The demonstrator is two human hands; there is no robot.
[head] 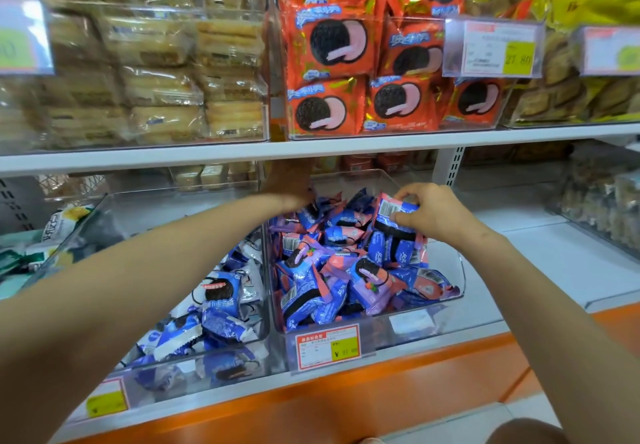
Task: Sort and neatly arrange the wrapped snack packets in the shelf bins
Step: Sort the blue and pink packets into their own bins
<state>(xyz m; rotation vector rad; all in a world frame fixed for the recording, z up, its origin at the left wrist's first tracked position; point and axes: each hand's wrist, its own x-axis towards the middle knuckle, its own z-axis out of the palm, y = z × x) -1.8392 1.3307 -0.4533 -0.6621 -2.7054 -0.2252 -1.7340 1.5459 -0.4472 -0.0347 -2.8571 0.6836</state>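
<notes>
Mid-sort, our right hand (pixel 433 217) pinches a blue packet (pixel 394 227) over the middle bin (pixel 446 317), our left hand's (pixel 292 192) grip unclear; next, we'd lay it flat.

A: How is the scene lit?
B: Bright, even light is thrown from above; soft shade is found only beneath the upper shelf (pixel 311 147).
A: Is glare seen?
B: Pale sheen is carried by the clear bin (pixel 379 334) and the price holder (pixel 491 49).
A: And sharpness?
B: The blue packet (pixel 394 217) pinched by the right hand (pixel 438 215) is resolved down to its barcode. The left hand (pixel 289 187) is smeared, as are the pastries (pixel 156 90) toward the shelf's left end. Straight shelf lines are bowed near the frame edges.
</notes>
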